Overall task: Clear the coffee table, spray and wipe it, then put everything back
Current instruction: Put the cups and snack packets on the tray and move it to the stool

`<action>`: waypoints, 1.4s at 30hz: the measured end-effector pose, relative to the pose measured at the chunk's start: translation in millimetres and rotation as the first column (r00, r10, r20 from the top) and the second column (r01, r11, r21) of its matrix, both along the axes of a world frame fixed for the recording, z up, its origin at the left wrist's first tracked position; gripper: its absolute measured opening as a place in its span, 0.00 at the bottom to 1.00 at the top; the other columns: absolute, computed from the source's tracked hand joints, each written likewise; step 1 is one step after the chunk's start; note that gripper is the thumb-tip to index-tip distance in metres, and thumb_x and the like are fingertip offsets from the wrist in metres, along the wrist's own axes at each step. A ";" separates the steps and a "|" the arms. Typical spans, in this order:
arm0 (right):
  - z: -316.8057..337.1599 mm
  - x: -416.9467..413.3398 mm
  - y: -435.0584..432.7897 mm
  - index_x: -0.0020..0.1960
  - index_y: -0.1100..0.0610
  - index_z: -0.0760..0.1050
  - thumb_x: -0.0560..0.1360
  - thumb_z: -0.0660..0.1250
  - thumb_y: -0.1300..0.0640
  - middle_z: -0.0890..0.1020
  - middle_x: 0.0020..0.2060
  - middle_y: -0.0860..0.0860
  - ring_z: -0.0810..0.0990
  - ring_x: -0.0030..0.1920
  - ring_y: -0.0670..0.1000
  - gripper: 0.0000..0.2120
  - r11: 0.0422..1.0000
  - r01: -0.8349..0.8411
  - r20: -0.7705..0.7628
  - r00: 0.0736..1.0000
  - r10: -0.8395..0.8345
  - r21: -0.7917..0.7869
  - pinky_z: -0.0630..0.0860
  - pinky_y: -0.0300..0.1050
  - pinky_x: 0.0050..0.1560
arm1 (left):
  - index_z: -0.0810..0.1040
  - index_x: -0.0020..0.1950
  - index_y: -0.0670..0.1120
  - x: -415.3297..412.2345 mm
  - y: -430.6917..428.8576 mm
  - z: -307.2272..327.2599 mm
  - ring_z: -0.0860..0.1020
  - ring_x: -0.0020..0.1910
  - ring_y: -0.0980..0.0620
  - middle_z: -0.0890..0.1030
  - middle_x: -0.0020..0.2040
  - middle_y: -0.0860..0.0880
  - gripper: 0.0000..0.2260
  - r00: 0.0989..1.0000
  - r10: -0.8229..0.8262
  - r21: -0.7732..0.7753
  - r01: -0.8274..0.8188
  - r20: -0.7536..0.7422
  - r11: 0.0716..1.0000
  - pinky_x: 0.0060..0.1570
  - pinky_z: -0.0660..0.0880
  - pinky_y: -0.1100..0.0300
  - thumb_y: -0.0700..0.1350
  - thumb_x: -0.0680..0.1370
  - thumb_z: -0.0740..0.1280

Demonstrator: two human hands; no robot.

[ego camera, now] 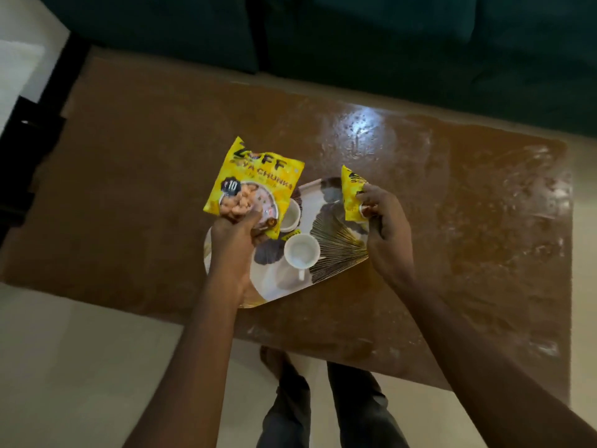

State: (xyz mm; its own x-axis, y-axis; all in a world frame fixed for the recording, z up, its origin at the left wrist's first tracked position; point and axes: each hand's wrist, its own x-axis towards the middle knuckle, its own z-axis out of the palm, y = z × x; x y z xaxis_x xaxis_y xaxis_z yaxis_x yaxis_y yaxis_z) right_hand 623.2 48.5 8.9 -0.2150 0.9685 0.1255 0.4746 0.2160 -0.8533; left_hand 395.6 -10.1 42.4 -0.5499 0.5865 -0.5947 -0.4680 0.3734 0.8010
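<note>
A person stands at the near edge of a glossy brown tabletop point(452, 221), where a patterned tray point(336, 253) carries two white cups point(302, 250). The left hand point(234, 244) is closed on a yellow soya chunks packet point(255, 179) over the tray's left side; the right hand point(386, 227) pinches a second yellow packet point(352, 195) over its right edge. A dark green sofa point(420, 43) lies beyond.
</note>
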 end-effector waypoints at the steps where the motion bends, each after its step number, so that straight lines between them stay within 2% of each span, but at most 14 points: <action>1: -2.5 -4.2 -1.0 0.58 0.57 0.75 0.73 0.56 0.76 0.74 0.65 0.49 0.76 0.60 0.42 0.22 0.999 -0.038 0.036 0.999 0.038 0.001 0.74 0.36 0.55 | 0.77 0.62 0.41 -2.9 -12.4 -5.6 0.85 0.41 0.49 0.84 0.55 0.39 0.12 0.999 0.032 -0.011 -0.031 0.012 0.999 0.36 0.82 0.56 0.37 0.79 0.69; 6: -18.1 -16.0 0.0 0.52 0.53 0.73 0.71 0.56 0.74 0.71 0.67 0.47 0.80 0.50 0.45 0.19 0.969 -0.238 0.194 0.950 0.246 -0.065 0.79 0.54 0.46 | 0.79 0.53 0.44 0.1 -50.8 -33.1 0.85 0.38 0.51 0.86 0.43 0.46 0.05 0.956 0.218 -0.029 -0.217 0.195 0.976 0.36 0.82 0.56 0.36 0.79 0.69; 9: -28.5 -14.1 0.8 0.49 0.55 0.72 0.68 0.55 0.76 0.73 0.63 0.50 0.80 0.52 0.51 0.20 0.924 -0.364 0.252 0.889 0.382 -0.117 0.79 0.56 0.48 | 0.77 0.59 0.41 10.5 -62.4 -43.3 0.85 0.40 0.52 0.84 0.47 0.44 0.08 0.903 0.292 -0.047 -0.292 0.316 0.955 0.41 0.82 0.58 0.37 0.80 0.66; 14: -31.8 -8.9 -1.4 0.51 0.57 0.67 0.75 0.59 0.69 0.77 0.51 0.52 0.81 0.48 0.50 0.09 0.872 -0.392 -0.011 0.914 0.407 -0.293 0.78 0.52 0.49 | 0.70 0.70 0.41 23.5 -67.4 -54.7 0.82 0.50 0.48 0.80 0.59 0.39 0.16 0.794 0.411 -0.081 -0.422 0.448 0.903 0.54 0.80 0.54 0.37 0.82 0.64; 17: -39.9 -12.6 -1.9 0.63 0.54 0.70 0.77 0.59 0.57 0.75 0.61 0.51 0.76 0.61 0.52 0.15 0.943 -0.302 0.223 0.919 0.327 -0.139 0.73 0.55 0.60 | 0.68 0.72 0.39 31.6 -68.7 -58.2 0.81 0.50 0.47 0.78 0.64 0.37 0.18 0.806 0.434 -0.155 -0.407 0.404 0.900 0.58 0.76 0.51 0.38 0.82 0.63; 19: -44.9 -15.4 -0.1 0.73 0.49 0.65 0.81 0.56 0.46 0.66 0.74 0.49 0.61 0.76 0.52 0.21 0.960 -0.257 0.448 0.849 0.281 -0.114 0.58 0.56 0.74 | 0.71 0.69 0.39 33.3 -70.3 -57.8 0.81 0.48 0.46 0.79 0.63 0.37 0.16 0.859 0.378 -0.218 -0.318 0.345 0.923 0.53 0.79 0.51 0.41 0.82 0.64; 22: -56.6 -16.4 2.6 0.79 0.42 0.51 0.82 0.50 0.38 0.50 0.80 0.45 0.43 0.80 0.49 0.28 0.922 -0.302 0.601 0.700 0.386 -0.242 0.44 0.57 0.76 | 0.76 0.62 0.43 25.0 -75.3 -53.5 0.81 0.40 0.45 0.82 0.53 0.41 0.16 0.933 0.226 -0.411 -0.096 0.282 0.907 0.32 0.83 0.55 0.52 0.80 0.68; 24: -62.3 -15.3 4.0 0.80 0.39 0.48 0.81 0.49 0.37 0.48 0.80 0.44 0.41 0.79 0.49 0.28 0.910 -0.333 0.642 0.646 0.412 -0.248 0.44 0.60 0.77 | 0.76 0.57 0.44 18.2 -78.7 -48.0 0.78 0.30 0.47 0.81 0.45 0.42 0.18 0.956 0.054 -0.527 0.112 0.289 0.843 0.21 0.77 0.60 0.59 0.80 0.65; 27: -64.5 -16.4 5.5 0.79 0.38 0.45 0.80 0.47 0.36 0.48 0.80 0.44 0.41 0.79 0.49 0.29 0.910 -0.343 0.669 0.622 0.407 -0.235 0.45 0.61 0.77 | 0.80 0.50 0.38 6.1 -83.2 -39.3 0.73 0.20 0.50 0.83 0.35 0.43 0.23 0.950 -0.156 -0.600 0.293 0.271 0.744 0.18 0.68 0.66 0.58 0.83 0.58; 29: -65.7 -16.2 5.2 0.79 0.38 0.44 0.80 0.46 0.35 0.47 0.80 0.44 0.41 0.80 0.49 0.29 0.910 -0.352 0.687 0.607 0.400 -0.219 0.46 0.61 0.77 | 0.81 0.47 0.36 -1.4 -83.3 -34.8 0.74 0.20 0.49 0.83 0.32 0.42 0.24 0.945 -0.309 -0.632 0.305 0.107 0.712 0.20 0.69 0.64 0.55 0.83 0.58; 31: -67.6 -16.6 6.0 0.79 0.39 0.45 0.80 0.46 0.35 0.47 0.80 0.44 0.41 0.80 0.50 0.30 0.906 -0.369 0.696 0.596 0.402 -0.207 0.47 0.61 0.77 | 0.81 0.46 0.37 -8.0 -81.8 -34.4 0.80 0.33 0.42 0.84 0.38 0.40 0.22 0.791 -0.543 -0.704 0.215 -0.281 0.676 0.30 0.73 0.56 0.54 0.82 0.59; 34: -69.2 -14.9 5.7 0.80 0.40 0.45 0.80 0.46 0.36 0.47 0.80 0.45 0.41 0.80 0.50 0.29 0.910 -0.370 0.702 0.598 0.386 -0.186 0.47 0.61 0.77 | 0.81 0.54 0.44 -6.9 -68.9 -33.0 0.78 0.53 0.40 0.83 0.52 0.42 0.12 0.347 -0.616 -0.618 0.120 -0.707 0.777 0.42 0.72 0.52 0.51 0.80 0.64; 38: -72.7 -14.5 5.0 0.80 0.40 0.46 0.81 0.46 0.36 0.47 0.80 0.45 0.41 0.79 0.49 0.29 0.911 -0.381 0.706 0.602 0.374 -0.158 0.48 0.61 0.76 | 0.65 0.78 0.49 -5.8 -61.8 -68.7 0.61 0.78 0.43 0.64 0.79 0.45 0.27 0.077 -0.758 -0.713 0.288 -0.648 0.639 0.68 0.65 0.42 0.56 0.81 0.63; 42: -74.7 -13.0 7.3 0.80 0.39 0.45 0.82 0.45 0.37 0.47 0.80 0.44 0.40 0.79 0.48 0.27 0.907 -0.385 0.674 0.625 0.393 -0.172 0.46 0.60 0.76 | 0.53 0.82 0.48 -6.7 -74.8 -97.5 0.55 0.80 0.43 0.54 0.82 0.46 0.32 -0.023 -0.776 -0.750 0.276 -0.630 0.601 0.72 0.61 0.41 0.60 0.82 0.58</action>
